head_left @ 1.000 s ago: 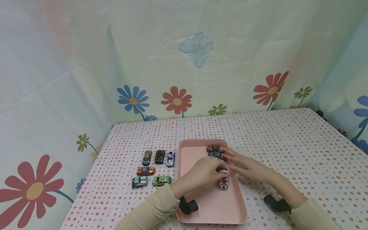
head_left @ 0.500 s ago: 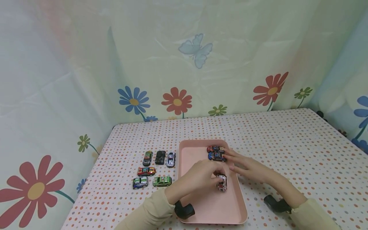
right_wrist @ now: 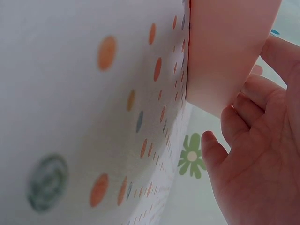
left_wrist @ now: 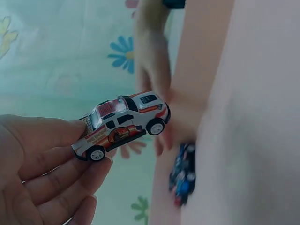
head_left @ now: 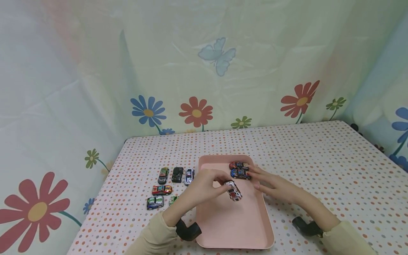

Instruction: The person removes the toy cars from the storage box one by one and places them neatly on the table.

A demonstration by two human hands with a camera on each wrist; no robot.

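Note:
My left hand (head_left: 207,186) pinches a white toy car (left_wrist: 124,123) with red and orange markings between thumb and fingers. In the head view it is tilted above the floor of a pink tray (head_left: 236,226). My right hand (head_left: 271,182) rests at the tray's right rim, fingers fairly straight and reaching over the edge. Its fingertips are right beside a blue toy car (head_left: 240,174) in the tray's far right corner. Behind that one is a red and black toy car (head_left: 238,165). In the right wrist view, my right hand (right_wrist: 267,126) is against the tray's outer wall.
Left of the tray, on the dotted tablecloth (head_left: 302,152), stand several toy cars, among them a black one (head_left: 177,174), a red and yellow one (head_left: 161,190) and a blue-green striped one (head_left: 155,202). My left forearm partly covers a green car (head_left: 173,200). A flowered curtain (head_left: 255,71) hangs behind.
My left hand has lifted the white car off the tray floor and moved it left, turning it at a slant. My right hand has stayed at the rim.

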